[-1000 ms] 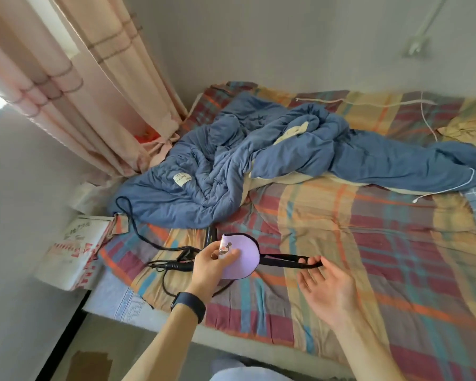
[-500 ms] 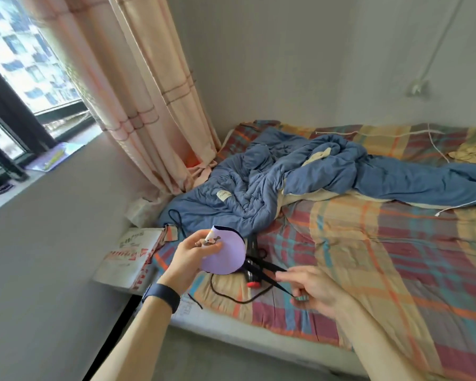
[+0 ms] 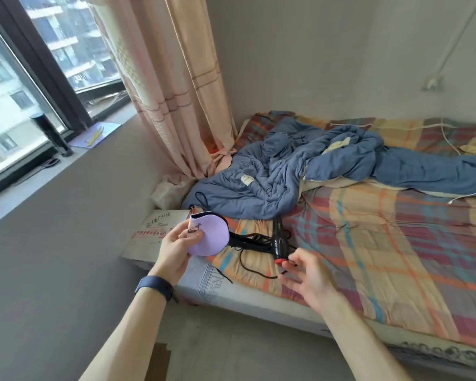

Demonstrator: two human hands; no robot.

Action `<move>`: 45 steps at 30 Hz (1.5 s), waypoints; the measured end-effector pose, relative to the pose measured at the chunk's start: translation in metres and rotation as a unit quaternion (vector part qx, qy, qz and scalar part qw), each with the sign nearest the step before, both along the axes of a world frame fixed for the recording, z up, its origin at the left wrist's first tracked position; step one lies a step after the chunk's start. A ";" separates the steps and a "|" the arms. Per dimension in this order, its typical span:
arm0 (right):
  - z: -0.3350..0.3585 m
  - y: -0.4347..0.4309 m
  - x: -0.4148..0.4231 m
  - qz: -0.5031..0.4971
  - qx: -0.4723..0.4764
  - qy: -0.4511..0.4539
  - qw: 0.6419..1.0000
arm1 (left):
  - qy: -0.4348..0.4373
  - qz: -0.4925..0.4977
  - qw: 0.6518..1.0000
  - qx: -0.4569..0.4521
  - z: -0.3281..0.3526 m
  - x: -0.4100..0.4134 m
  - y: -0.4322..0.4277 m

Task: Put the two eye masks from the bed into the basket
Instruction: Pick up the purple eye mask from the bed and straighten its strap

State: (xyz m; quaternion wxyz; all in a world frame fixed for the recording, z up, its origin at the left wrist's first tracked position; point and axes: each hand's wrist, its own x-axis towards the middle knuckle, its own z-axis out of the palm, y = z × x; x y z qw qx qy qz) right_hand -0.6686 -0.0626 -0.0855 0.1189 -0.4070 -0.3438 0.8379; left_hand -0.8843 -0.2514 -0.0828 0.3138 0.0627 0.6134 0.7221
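**Lilac eye mask in the left hand, strap trailing toward the right**

Lilac fabric with a dark rim: the eye mask is folded and pinched between thumb and fingers of the left hand, held up over the near corner of the bed. That grip is closed on the mask's edge. Its black strap runs rightward, low across the plaid sheet, toward the right hand. The right hand's fingers are loosely curled; whether they have hold of the strap's end I cannot tell, since the strap crosses a black hair dryer and its cord just there.

To do this step well, gather the strap into the left hand with the mask so nothing dangles, and lift it clear of the dryer cord, which it could snag and drag. Then carry the bundle to the basket, which is not in view. Only one mask shows; the second may be hidden, perhaps under the blue quilt, so the task looks to be in its first half.
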 end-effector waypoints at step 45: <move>-0.037 0.022 0.139 -0.100 0.382 -0.163 0.904 | 0.103 -0.246 0.950 -0.164 0.007 0.163 0.143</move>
